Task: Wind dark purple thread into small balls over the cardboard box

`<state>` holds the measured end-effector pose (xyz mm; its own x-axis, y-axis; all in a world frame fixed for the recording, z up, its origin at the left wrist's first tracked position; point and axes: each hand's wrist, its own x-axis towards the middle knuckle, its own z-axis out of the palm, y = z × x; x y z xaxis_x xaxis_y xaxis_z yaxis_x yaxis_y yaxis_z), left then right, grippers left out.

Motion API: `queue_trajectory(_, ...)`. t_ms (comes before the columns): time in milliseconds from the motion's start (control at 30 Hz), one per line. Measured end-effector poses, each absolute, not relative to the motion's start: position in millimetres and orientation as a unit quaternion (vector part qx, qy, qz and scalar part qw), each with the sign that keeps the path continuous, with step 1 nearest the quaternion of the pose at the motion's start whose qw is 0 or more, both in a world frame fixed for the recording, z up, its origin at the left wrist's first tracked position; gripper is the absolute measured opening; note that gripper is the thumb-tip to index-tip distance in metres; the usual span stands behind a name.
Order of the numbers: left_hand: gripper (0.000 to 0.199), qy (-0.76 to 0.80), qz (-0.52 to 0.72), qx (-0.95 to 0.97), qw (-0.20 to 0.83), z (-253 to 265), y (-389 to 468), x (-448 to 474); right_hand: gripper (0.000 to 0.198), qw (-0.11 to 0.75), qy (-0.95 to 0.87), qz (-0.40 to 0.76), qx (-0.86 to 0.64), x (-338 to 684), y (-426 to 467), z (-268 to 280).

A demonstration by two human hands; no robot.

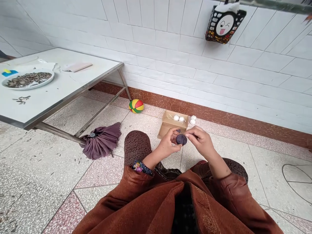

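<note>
My left hand (169, 142) is closed around a small ball of dark purple yarn (181, 139), held in front of my knees. A bit of the same dark yarn shows above the ball, by the left fingertips. My right hand (199, 139) is at the ball's right side with thumb and forefinger pinched together. Whatever lies between those fingertips is too small to make out. Just beyond my hands, an open cardboard box (165, 130) stands on the floor with white balls (178, 118) and loose pale strands in it. More white balls (192, 119) lie right of the box.
At left stands a metal-framed table (73, 78) bearing a plate of seeds (29, 79). Under its edge lie a purple folded cloth item (102, 140) and a colourful ball (136, 106). A black basket (225, 24) hangs on the tiled wall. A wire ring (287, 181) lies right.
</note>
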<state>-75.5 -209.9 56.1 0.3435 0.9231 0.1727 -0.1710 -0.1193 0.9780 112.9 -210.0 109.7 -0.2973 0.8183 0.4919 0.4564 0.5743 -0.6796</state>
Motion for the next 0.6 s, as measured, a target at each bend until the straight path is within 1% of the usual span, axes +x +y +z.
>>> queue_trajectory(167,0.069,0.239,0.483,0.550,0.638,62,-215,-76,0.024,0.445,-0.712,0.246,-0.484,112,-194,72)
queue_trajectory(233,0.068,0.250,0.505,0.530,0.634,64,-214,-78,0.023,0.442,-0.698,0.264,-0.497,108,-202,54)
queue_trajectory(333,0.066,0.309,0.539,0.505,0.599,63,-211,-81,0.020,0.428,-0.717,0.267,-0.482,103,-219,38)
queue_trajectory(433,0.067,0.366,0.542,0.504,0.564,58,-207,-81,0.017,0.401,-0.759,0.256,-0.445,99,-234,41)
queue_trajectory(533,0.069,0.396,0.527,0.534,0.529,51,-205,-80,0.016,0.368,-0.799,0.246,-0.406,98,-243,56)
queue_trajectory(600,0.071,0.407,0.519,0.558,0.504,46,-204,-80,0.015,0.363,-0.815,0.245,-0.380,98,-246,69)
